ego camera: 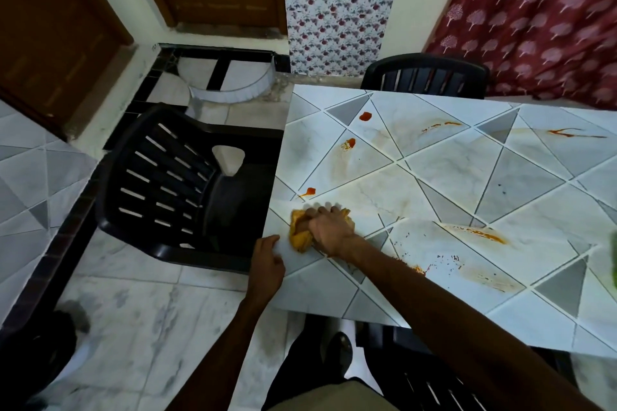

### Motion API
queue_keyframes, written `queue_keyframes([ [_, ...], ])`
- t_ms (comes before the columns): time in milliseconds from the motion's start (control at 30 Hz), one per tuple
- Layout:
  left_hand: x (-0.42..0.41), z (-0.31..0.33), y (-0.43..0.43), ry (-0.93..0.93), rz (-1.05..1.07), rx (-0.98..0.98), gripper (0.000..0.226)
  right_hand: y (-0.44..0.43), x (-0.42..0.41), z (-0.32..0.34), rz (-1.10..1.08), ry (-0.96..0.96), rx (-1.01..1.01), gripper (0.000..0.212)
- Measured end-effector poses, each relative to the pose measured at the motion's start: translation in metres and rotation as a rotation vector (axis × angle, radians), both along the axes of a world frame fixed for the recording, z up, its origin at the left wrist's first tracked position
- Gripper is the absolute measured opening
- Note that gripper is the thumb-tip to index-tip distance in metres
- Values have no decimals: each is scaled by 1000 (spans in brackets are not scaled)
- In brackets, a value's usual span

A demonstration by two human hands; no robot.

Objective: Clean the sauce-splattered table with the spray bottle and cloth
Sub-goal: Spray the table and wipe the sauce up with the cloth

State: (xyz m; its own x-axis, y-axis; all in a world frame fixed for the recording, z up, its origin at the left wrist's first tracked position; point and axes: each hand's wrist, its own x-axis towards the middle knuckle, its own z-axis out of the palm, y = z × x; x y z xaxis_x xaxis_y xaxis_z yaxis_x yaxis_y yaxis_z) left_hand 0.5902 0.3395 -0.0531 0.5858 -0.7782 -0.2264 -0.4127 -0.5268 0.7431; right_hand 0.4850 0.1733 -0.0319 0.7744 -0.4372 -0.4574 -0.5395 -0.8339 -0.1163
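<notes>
Head view: the person's right forearm reaches from the lower right across the counter [450, 163], a tile-patterned top in white and grey. The right hand [332, 227] is closed round a bunched yellow-orange cloth [300, 235] and presses it down on the counter close to its left edge. The left hand [267, 264] lies at that same edge just beside the cloth, with its fingers bent. Whether they clasp the edge cannot be told.

Red sauce spots [365, 116] sit on the counter beyond the cloth, one of them just past the right hand's knuckles. Thin red-orange streaks [574, 133] run along the far side. A wider orange smear [477, 233] and scattered flecks lie to the right of the forearm.

A blurred green thing [614, 260] shows at the right frame edge, too cut off to name.

A black plastic chair [187, 183] stands against the counter's left side, and a second chair [424, 77] stands at its far side.
</notes>
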Motion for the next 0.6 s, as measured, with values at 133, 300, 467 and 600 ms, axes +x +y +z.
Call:
queue_keyframes([
  [133, 1, 0, -1, 21, -17, 16, 44, -16, -33, 7, 19, 23, -87, 42],
  [300, -7, 3, -10, 22, 5, 64, 44, -33, -94, 12, -127, 33, -60, 44],
  [467, -22, 8, -23, -81, -72, 78, 36, -28, -138, 17, -226, 72, -46, 44],
  [600, -35, 8, -34, -148, -213, 105, 43, -33, -157, 29, -388, -37, 85, 46],
])
